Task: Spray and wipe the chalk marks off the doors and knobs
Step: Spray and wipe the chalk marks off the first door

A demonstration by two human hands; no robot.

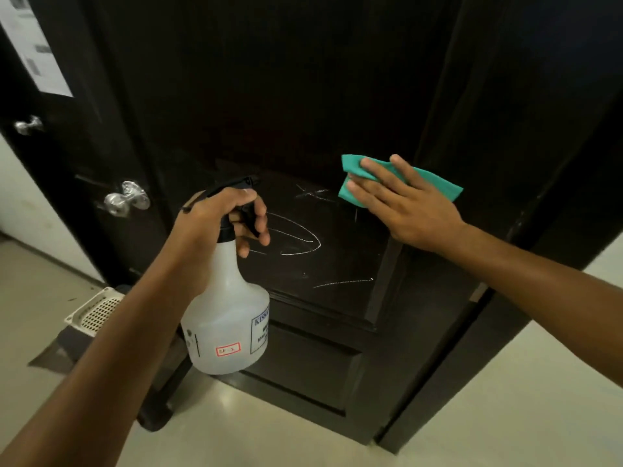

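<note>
White chalk marks [296, 235] on the dark door's [303, 96] middle panel. Right hand [404, 205], fingers spread, presses a green cloth [435, 182] beside them; left hand [219, 217] fingers curled around a spray bottle's [226, 315] trigger. Knob [126, 198] near the door's left edge.

Left hand [215, 224] gripping white spray bottle [226, 318], nozzle aimed at chalk marks [296, 237] on dark door [303, 96]. Right hand [408, 207] pressing green cloth [438, 183] flat against door. Silver knob [126, 198] at left.
</note>
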